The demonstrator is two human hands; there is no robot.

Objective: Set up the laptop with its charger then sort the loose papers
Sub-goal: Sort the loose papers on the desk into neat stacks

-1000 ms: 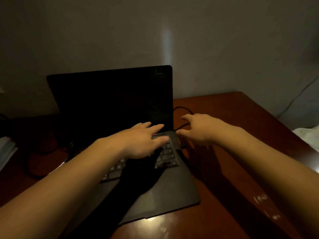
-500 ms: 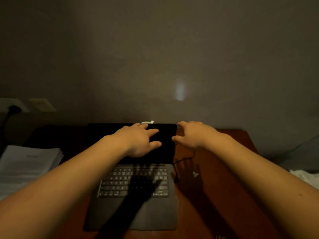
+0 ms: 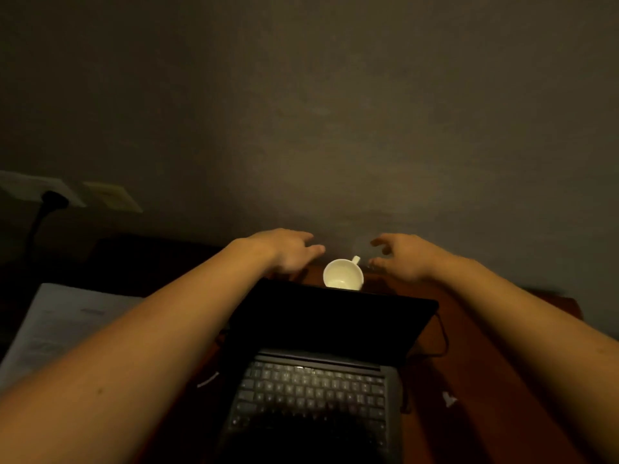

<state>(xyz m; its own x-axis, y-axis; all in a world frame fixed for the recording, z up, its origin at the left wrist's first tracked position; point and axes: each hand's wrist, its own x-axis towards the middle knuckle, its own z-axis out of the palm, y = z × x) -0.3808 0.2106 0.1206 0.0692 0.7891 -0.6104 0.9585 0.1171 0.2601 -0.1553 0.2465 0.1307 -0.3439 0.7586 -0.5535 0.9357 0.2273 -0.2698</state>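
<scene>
Dim room, bare grey wall, brown desk (image 3: 485,329). The laptop (image 3: 311,393) sat open mid-desk with its lid toward the wall. A cable (image 3: 442,333) ran by its right side, likely the charger lead. Papers (image 3: 67,323) lay stacked at left. Beyond the lid, the left hand (image 3: 288,251) and right hand (image 3: 402,259) were both empty, fingers loosely spread. They flanked a cup (image 3: 343,276), probably to clear it away.
</scene>
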